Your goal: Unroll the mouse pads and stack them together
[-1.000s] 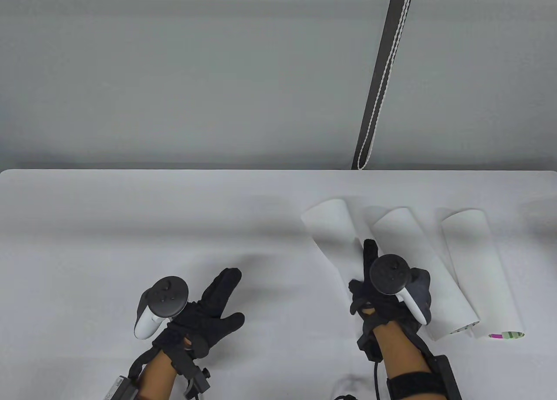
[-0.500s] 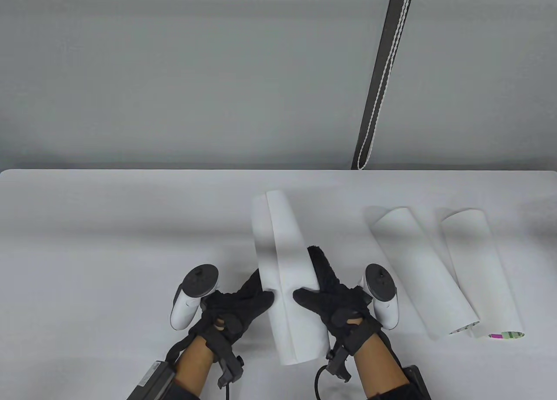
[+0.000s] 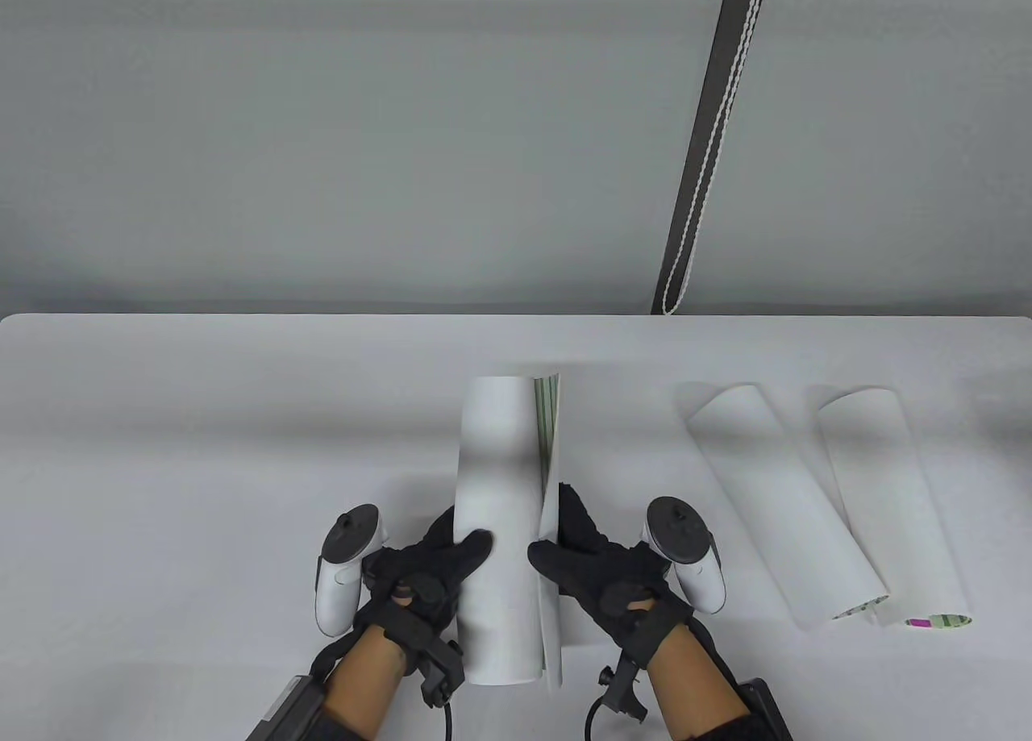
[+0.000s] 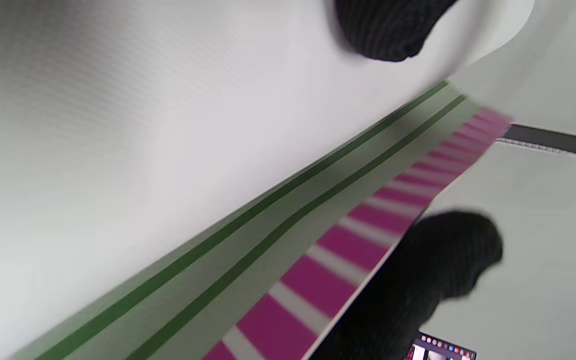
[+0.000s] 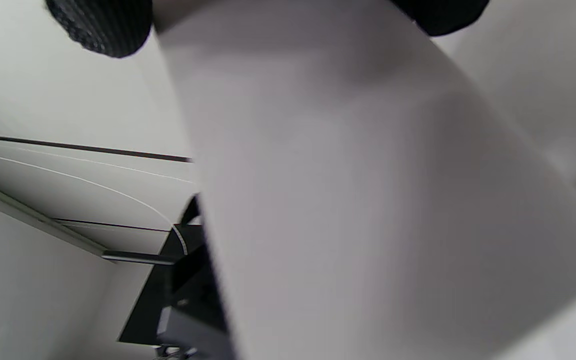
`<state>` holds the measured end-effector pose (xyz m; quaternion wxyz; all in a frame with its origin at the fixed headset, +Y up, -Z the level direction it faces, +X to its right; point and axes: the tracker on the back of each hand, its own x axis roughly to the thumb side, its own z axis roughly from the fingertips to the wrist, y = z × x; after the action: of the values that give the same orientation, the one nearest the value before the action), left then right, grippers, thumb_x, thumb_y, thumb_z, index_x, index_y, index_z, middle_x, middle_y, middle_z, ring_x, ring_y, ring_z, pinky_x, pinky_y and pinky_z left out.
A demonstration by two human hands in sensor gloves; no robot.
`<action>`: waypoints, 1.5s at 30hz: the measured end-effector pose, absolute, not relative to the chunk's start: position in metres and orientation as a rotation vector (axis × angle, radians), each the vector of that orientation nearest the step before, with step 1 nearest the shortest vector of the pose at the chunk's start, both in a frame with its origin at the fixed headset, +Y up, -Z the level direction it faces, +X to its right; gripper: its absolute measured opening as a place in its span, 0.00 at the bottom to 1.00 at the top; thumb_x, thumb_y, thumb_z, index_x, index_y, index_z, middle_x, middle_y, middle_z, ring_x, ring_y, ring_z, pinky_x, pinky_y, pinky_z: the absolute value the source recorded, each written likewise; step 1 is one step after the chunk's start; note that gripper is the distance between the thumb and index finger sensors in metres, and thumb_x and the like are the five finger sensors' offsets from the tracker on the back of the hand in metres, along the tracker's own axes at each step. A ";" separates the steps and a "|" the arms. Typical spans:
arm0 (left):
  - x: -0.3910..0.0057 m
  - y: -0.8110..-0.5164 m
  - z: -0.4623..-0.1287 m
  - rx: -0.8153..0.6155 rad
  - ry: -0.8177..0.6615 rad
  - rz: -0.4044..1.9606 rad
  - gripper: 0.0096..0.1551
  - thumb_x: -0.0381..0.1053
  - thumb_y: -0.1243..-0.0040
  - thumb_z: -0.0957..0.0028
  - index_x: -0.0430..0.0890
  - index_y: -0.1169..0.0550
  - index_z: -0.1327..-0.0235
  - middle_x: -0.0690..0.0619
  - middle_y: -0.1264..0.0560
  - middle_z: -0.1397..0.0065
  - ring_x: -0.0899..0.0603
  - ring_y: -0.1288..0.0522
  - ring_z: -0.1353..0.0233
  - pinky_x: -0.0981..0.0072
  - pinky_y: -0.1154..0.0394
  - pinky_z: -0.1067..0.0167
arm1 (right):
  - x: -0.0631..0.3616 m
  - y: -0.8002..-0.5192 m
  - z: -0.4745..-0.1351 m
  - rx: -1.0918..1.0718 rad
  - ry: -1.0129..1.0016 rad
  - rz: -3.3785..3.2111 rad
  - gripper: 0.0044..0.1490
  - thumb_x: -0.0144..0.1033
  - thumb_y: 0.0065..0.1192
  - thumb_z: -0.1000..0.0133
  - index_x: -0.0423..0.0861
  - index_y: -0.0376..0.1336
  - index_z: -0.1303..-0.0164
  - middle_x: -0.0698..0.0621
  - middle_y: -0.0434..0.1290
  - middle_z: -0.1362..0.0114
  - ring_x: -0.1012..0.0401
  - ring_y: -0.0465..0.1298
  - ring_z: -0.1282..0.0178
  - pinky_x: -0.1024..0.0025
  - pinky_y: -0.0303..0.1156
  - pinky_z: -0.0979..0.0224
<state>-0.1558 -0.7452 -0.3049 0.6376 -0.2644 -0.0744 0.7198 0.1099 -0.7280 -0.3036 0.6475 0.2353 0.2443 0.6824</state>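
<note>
Table (image 3: 201,418) white, front edge out of frame, far edge running straight across below a grey wall. Rolled mouse pad (image 3: 500,523) sits centre-near, long axis front to back, white backing outward; its loose flap has lifted along the right side, showing green stripes at the far end. Left hand (image 3: 427,572) grips the roll's left flank, thumb on top of the white surface. Right hand (image 3: 605,572) holds the loose flap edge, thumb toward the roll, fingers up behind the flap. Both grips closed around the pad, neither spread. Left wrist view: printed face exposed, two thin green lines and a band of magenta blocks (image 4: 348,250) along the flap edge, a black fingertip (image 4: 388,30) on the white backing above, the other hand's glove dark behind the edge. Right wrist view: grey-white backing fills most of the frame, blurred, fingertips (image 5: 100,25) at the top. Open room: the whole left half of the table, plus a strip between the held pad and the next roll. On the right, two more rolled pads lie side by side, slightly angled: middle roll (image 3: 782,499) and outer roll (image 3: 895,507), close at their near ends, contact not clear; outer roll shows magenta and green print at its near end. A dark strip with a white beaded cord (image 3: 709,144) hangs on the wall behind.
</note>
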 end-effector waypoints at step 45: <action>-0.176 -0.765 -0.306 -0.599 -0.183 1.604 0.59 0.69 0.47 0.48 0.55 0.71 0.29 0.41 0.48 0.19 0.35 0.30 0.26 0.45 0.28 0.34 | 0.136 -0.713 -0.300 0.461 0.341 1.639 0.40 0.23 0.52 0.40 0.43 0.44 0.17 0.27 0.62 0.27 0.39 0.80 0.40 0.54 0.81 0.43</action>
<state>-0.1757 -0.7646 -0.3064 0.6518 -0.2638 -0.0806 0.7065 0.1356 -0.7125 -0.2998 0.6462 0.2024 0.1498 0.7204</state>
